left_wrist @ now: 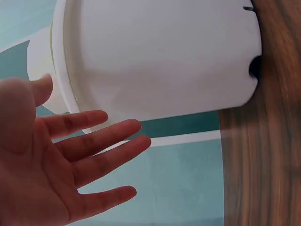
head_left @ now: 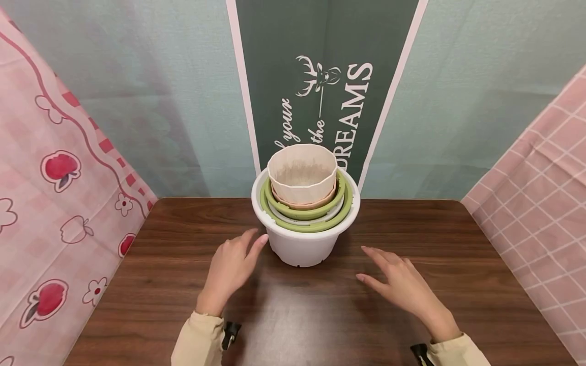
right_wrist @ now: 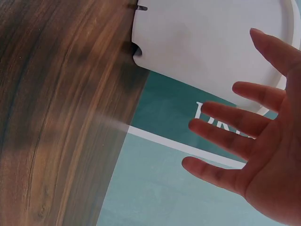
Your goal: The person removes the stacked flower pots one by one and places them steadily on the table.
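A nested stack of round plant pots stands upright at the back middle of the table. Its outermost piece is a large white pot (head_left: 299,249) with notches along its base. Inside sit green-rimmed pots (head_left: 306,226), a peach-rimmed one and, on top, a cream faceted pot (head_left: 304,193). My left hand (head_left: 231,264) is at the left of the white pot, thumb close to its rim, fingers spread. On the other side my right hand (head_left: 403,282) hovers apart from the pot, fingers extended. Both palms appear bare in the wrist views.
The dark wooden table (head_left: 293,320) reaches back to a teal cloth (head_left: 174,127) with a dark green printed panel (head_left: 284,46). Pink patterned cloth (head_left: 59,213) hangs at the left, pink checked cloth (head_left: 545,213) at the right.
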Tool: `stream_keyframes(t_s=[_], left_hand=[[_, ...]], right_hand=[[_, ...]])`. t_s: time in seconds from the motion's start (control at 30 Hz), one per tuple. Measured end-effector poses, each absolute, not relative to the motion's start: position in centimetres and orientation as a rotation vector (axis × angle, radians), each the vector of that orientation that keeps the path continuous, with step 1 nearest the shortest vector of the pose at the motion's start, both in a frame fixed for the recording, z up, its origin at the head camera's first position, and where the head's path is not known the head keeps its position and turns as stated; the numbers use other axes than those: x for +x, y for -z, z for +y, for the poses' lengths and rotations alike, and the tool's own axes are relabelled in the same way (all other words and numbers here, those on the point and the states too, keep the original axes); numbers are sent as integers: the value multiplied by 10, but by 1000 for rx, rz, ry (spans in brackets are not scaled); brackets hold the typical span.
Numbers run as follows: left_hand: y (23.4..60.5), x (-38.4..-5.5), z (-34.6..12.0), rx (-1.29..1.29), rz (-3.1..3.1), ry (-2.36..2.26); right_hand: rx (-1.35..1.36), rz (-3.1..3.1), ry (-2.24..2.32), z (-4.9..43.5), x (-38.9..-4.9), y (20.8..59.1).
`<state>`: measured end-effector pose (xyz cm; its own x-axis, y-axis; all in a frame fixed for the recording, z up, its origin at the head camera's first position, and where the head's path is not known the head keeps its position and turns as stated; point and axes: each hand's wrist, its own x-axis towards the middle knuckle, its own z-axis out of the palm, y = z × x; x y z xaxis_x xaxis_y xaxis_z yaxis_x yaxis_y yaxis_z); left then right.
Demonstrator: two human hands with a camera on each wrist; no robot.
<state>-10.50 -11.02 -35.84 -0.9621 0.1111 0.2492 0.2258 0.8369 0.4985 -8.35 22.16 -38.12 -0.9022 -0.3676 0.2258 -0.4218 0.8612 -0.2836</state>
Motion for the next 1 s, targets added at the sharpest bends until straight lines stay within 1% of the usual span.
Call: stream_keyframes(t_s=[0.57,0.87,1.0], left_hand=[[341,-134,-114,22,-2692,1437],[339,-153,-118,18,-2673,1739],[339,-158,-116,60,-2637,1835]], right_hand=[[745,-2860,-520,223,-84,382],[744,-2866,-588,225,-89,378],[737,-2893,-613,225,-91,374]])
